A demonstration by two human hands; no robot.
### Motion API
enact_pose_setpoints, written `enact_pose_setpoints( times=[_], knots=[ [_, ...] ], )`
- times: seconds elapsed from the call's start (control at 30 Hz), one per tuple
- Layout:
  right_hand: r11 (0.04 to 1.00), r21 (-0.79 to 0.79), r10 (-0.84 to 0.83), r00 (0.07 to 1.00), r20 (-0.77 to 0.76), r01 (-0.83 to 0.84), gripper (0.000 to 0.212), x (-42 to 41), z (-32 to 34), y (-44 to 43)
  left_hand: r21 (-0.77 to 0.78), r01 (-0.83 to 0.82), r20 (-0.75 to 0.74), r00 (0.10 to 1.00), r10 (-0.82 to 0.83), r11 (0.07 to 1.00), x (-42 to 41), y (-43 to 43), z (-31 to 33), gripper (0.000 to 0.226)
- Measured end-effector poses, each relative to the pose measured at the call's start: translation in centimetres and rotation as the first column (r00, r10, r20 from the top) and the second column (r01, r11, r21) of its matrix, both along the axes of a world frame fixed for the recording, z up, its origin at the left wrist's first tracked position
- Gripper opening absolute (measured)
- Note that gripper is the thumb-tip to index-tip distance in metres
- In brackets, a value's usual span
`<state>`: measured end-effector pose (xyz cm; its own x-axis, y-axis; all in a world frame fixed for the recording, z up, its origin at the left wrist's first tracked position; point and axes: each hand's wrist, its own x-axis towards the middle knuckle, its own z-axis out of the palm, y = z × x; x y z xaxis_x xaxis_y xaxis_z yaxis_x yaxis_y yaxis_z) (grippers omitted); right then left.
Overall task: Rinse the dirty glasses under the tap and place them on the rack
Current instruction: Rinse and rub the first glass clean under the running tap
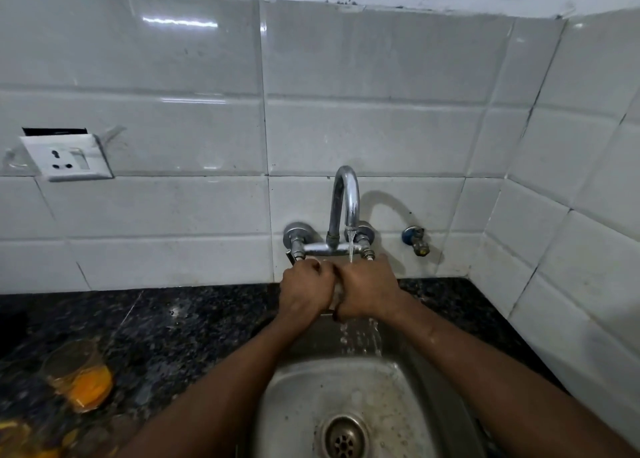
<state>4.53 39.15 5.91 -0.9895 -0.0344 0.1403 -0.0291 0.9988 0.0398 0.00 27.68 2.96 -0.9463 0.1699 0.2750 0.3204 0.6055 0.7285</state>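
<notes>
Sink lay below; both hands, left and right, clamped a mostly hidden glass under the tap. Wet grip risked slipping. Another glass waited on the desk.

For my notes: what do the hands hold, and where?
Both hands close around something pale under the running chrome tap; the fingers hide it, so it cannot be told.

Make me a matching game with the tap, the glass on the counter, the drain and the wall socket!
Things:
1. tap
2. glass on the counter
3. drain
4. wall socket

Clues:
A. has orange stuff at the bottom
B. on the white tiles, far left
C. water is running out of it
D. at the bottom of the metal sink

Pairs: 1-C, 2-A, 3-D, 4-B
</notes>
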Motion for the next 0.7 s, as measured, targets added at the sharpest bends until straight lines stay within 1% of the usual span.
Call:
enact_pose_setpoints(
  times=[0.03, 0.07, 0.1, 0.13, 0.17, 0.2, 0.23, 0.27, 0.3, 0.33, 0.37, 0.4, 0.43, 0.47, 0.5, 0.53, 0.57, 0.6, 0.63, 0.67, 0.7],
  knots=[
    [1.0, 0.021, 0.018, 0.999, -0.041, -0.017, 0.078, 0.1, -0.2, -0.1, -0.016, -0.043, 0.068, 0.997, 0.044, 0.999, -0.2, 0.2, 0.2, 0.035],
    [0.999, -0.027, 0.032, 0.999, -0.025, -0.033, 0.078, 0.2, -0.3, 0.1, 0.021, -0.04, 0.091, 0.995, 0.038, 0.999, -0.1, 0.2, 0.1, 0.035],
    [0.987, -0.154, 0.052, 0.998, 0.04, -0.045, 0.074, 0.4, -0.2, 0.3, 0.108, 0.021, 0.028, 0.999, -0.024, 0.994, 0.0, 0.0, -0.3, 0.035],
    [0.948, -0.316, 0.083, 0.989, 0.126, -0.04, 0.068, 0.3, -0.1, 0.8, 0.19, 0.111, -0.125, 0.988, -0.088, 0.975, 0.3, -0.6, -0.8, 0.034],
    [0.891, -0.453, 0.132, 0.972, 0.194, -0.03, 0.061, 0.1, 0.0, 1.4, 0.221, 0.222, -0.282, 0.947, -0.156, 0.95, 0.9, -1.3, -1.1, 0.034],
    [0.844, -0.536, 0.171, 0.954, 0.247, -0.012, 0.056, -0.1, 0.2, 1.8, 0.199, 0.3, -0.393, 0.897, -0.205, 0.933, 0.9, -1.7, -1.6, 0.033],
    [0.828, -0.56, 0.179, 0.942, 0.286, 0.013, 0.058, -0.1, 0.1, 1.9, 0.172, 0.339, -0.441, 0.866, -0.235, 0.925, 0.6, -1.7, -1.7, 0.032],
    [0.845, -0.533, 0.148, 0.944, 0.294, 0.033, 0.063, -0.2, -0.1, 1.8, 0.145, 0.315, -0.409, 0.882, -0.233, 0.938, 0.2, -1.4, -1.7, 0.032],
    [0.889, -0.456, 0.085, 0.966, 0.244, 0.037, 0.07, -0.2, -0.6, 1.5, 0.103, 0.252, -0.329, 0.922, -0.206, 0.962, -0.1, -0.8, -1.5, 0.032],
    [0.94, -0.34, 0.014, 0.988, 0.154, 0.04, 0.076, -0.1, -1.1, 0.9, 0.035, 0.163, -0.211, 0.966, -0.152, 0.986, -0.2, -0.2, -1.0, 0.033],
    [0.966, -0.254, -0.035, 0.998, 0.059, 0.048, 0.077, 0.0, -1.5, 0.4, -0.021, 0.082, -0.107, 0.991, -0.083, 0.996, -0.2, 0.2, -0.3, 0.036],
    [0.97, -0.238, -0.054, 0.999, 0.003, 0.053, 0.075, 0.0, -1.9, 0.1, -0.054, 0.043, -0.064, 0.997, -0.046, 0.998, -0.4, 0.4, 0.0, 0.038],
    [0.964, -0.263, -0.042, 0.999, -0.005, 0.039, 0.069, 0.1, -2.1, -0.1, -0.055, 0.057, -0.082, 0.995, -0.061, 0.997, -0.4, 0.4, -0.1, 0.039],
    [0.947, -0.321, -0.005, 0.999, 0.045, 0.019, 0.062, 0.1, -2.0, 0.1, -0.036, 0.107, -0.166, 0.98, -0.111, 0.994, -0.3, 0.1, -0.6, 0.038],
    [0.916, -0.401, 0.044, 0.991, 0.126, 0.01, 0.052, 0.1, -1.6, 0.7, 0.001, 0.187, -0.289, 0.94, -0.179, 0.982, 0.1, -0.4, -0.8, 0.037],
    [0.873, -0.487, 0.098, 0.972, 0.214, 0.02, 0.045, 0.0, -1.2, 1.3, 0.004, 0.275, -0.383, 0.888, -0.253, 0.961, 0.3, -0.9, -1.4, 0.036],
    [0.81, -0.585, 0.151, 0.948, 0.279, 0.043, 0.042, 0.2, -0.8, 1.5, -0.002, 0.325, -0.437, 0.85, -0.293, 0.946, 0.0, -1.1, -1.7, 0.036],
    [0.791, -0.609, 0.154, 0.943, 0.294, 0.061, 0.043, 0.5, -0.6, 1.3, -0.007, 0.323, -0.419, 0.859, -0.296, 0.946, -0.2, -1.0, -1.7, 0.036],
    [0.821, -0.568, 0.111, 0.958, 0.264, 0.061, 0.048, 0.6, -0.7, 0.8, -0.031, 0.264, -0.351, 0.9, -0.258, 0.964, -0.3, -0.7, -1.3, 0.036],
    [0.894, -0.445, 0.04, 0.979, 0.201, 0.055, 0.056, 0.8, -0.9, 0.2, -0.085, 0.17, -0.245, 0.952, -0.186, 0.982, -0.3, -0.1, -0.8, 0.035],
    [0.947, -0.316, -0.03, 0.995, 0.099, 0.06, 0.062, 0.8, -1.1, -0.3, -0.143, 0.091, -0.149, 0.982, -0.112, 0.986, -0.2, 0.5, -0.2, 0.035]
  ],
)
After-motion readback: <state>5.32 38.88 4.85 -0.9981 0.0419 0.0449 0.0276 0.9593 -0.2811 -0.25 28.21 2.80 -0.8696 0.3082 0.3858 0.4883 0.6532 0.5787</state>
